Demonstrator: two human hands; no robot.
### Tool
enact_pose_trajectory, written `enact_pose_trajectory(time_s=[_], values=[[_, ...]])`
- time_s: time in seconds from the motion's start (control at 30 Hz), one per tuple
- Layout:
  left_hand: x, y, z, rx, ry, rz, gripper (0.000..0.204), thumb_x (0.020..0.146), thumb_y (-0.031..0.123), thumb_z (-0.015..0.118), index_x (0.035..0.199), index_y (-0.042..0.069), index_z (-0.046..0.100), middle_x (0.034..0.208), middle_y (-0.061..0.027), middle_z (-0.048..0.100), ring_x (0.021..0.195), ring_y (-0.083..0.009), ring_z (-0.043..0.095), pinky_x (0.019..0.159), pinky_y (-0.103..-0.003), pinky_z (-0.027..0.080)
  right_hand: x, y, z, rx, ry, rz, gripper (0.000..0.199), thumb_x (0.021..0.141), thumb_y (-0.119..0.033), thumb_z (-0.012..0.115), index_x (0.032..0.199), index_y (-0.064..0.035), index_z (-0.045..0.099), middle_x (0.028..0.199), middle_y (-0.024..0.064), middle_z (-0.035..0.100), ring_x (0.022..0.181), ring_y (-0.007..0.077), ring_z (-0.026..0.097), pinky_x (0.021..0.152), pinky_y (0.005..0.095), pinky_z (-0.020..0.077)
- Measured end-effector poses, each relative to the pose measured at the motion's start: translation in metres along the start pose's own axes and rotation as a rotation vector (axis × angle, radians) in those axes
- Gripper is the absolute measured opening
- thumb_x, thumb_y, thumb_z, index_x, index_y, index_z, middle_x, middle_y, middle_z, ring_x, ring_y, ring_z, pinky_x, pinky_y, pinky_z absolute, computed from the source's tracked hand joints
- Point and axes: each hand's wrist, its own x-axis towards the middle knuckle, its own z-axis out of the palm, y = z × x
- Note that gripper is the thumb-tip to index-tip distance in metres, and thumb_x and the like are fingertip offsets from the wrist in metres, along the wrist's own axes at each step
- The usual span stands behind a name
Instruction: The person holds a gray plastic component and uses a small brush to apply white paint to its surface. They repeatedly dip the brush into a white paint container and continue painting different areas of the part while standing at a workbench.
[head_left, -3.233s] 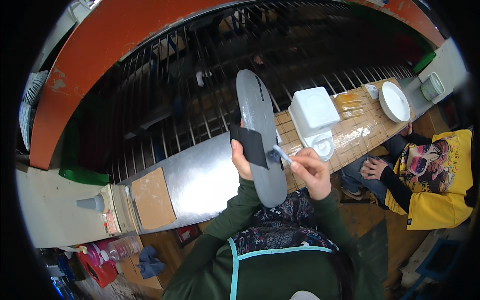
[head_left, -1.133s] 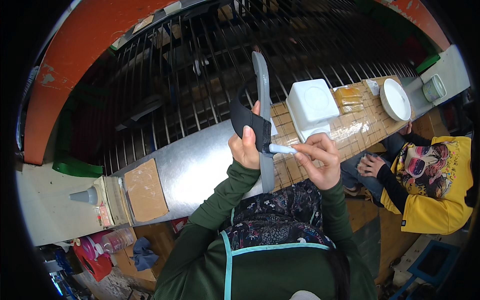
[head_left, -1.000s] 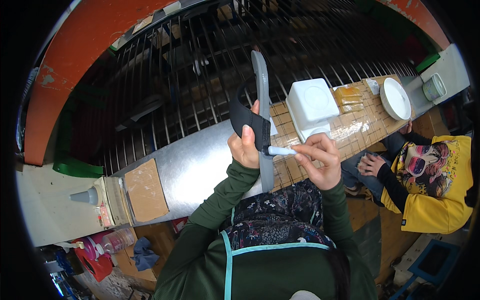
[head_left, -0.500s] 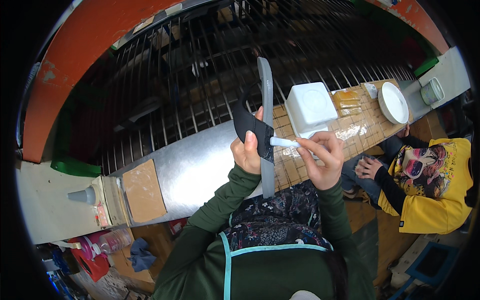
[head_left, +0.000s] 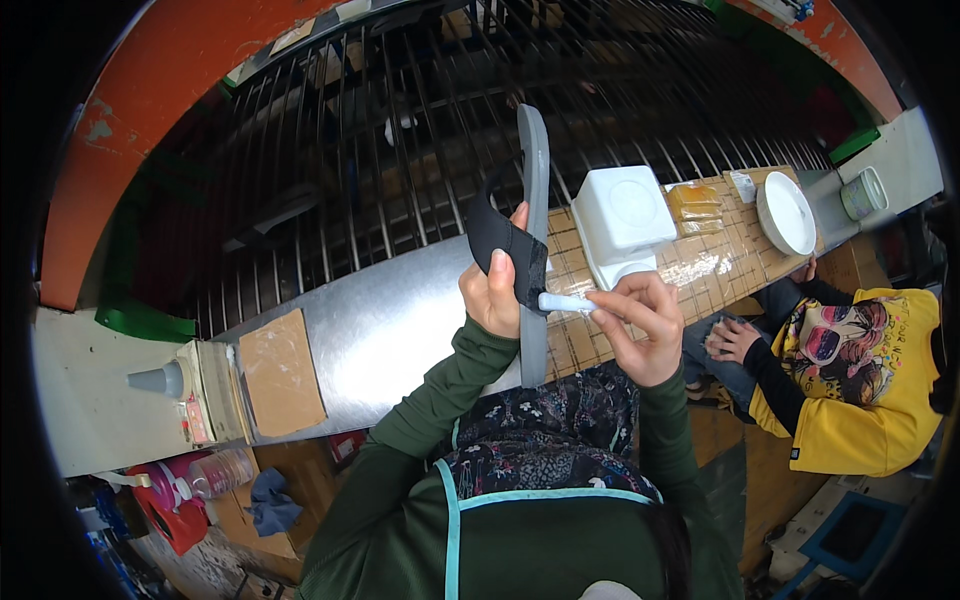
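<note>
- The left hand was closed around the black strap of a grey sandal, holding it edge-on and upright above the counter.
- The right hand pinched a small white tube between fingers and thumb, its tip touching the sandal's edge just beside the strap.
- A white square container stood on the counter behind the hands, near a white bowl.
- A seated person in a yellow top was at the right.
</note>
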Motion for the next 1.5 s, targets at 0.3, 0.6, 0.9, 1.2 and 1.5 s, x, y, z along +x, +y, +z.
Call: enact_pose_trajectory(time_s=[0.3,0.6,0.9,1.2,1.5], values=[[0.000,0.008,0.021,-0.686,0.046,-0.346,0.073,0.095,0.053,0.030,0.141,-0.002,0.042,0.115,-0.0123,0.062,0.094,-0.0194,0.062,0.083,-0.031,0.050,0.003,0.003,0.014,0.362,0.169,0.237,0.019,0.080,0.001,0.073,0.099,-0.0021,0.075,0.097,0.0071,0.056,0.074,0.0105,0.058,0.064,0.0215,0.0462],[-0.012,0.015,0.009,-1.085,-0.116,-0.726,0.078,0.091,0.066,0.034,0.131,0.002,0.049,0.109,-0.0137,0.064,0.091,-0.0201,0.067,0.076,-0.031,0.057,0.005,-0.004,0.012,0.327,0.215,0.124,0.024,0.077,-0.009,0.078,0.101,-0.0096,0.077,0.093,0.0054,0.057,0.066,0.0114,0.054,0.066,0.0262,0.0439],[-0.007,0.025,0.000,-1.135,-0.086,-0.764,0.073,0.094,0.065,0.032,0.127,0.004,0.055,0.107,-0.0118,0.066,0.092,-0.0193,0.067,0.077,-0.032,0.058,-0.027,0.002,-0.002,0.463,0.026,0.110,0.021,0.079,-0.013,0.077,0.099,-0.0111,0.077,0.089,0.0024,0.063,0.075,0.0111,0.057,0.072,0.0287,0.0393],[-0.034,0.040,-0.053,-0.455,-0.319,-0.408,0.083,0.083,0.035,0.064,0.150,0.005,0.026,0.142,-0.0235,0.044,0.119,-0.0340,0.055,0.099,-0.046,0.048,-0.073,0.087,-0.035,-0.431,0.171,0.398,0.009,0.080,-0.020,0.074,0.088,-0.0149,0.075,0.072,-0.0003,0.059,0.056,0.0178,0.051,0.066,0.0352,0.0289],[-0.017,0.011,-0.032,-0.508,-0.168,-0.578,0.123,0.064,0.027,0.085,0.153,0.004,0.004,0.136,-0.0186,0.047,0.113,-0.0268,0.056,0.099,-0.040,0.045,-0.070,0.093,-0.022,-0.636,0.100,0.216,0.009,0.079,-0.018,0.073,0.088,-0.0157,0.075,0.075,0.0013,0.058,0.064,0.0204,0.055,0.070,0.0368,0.0284]])
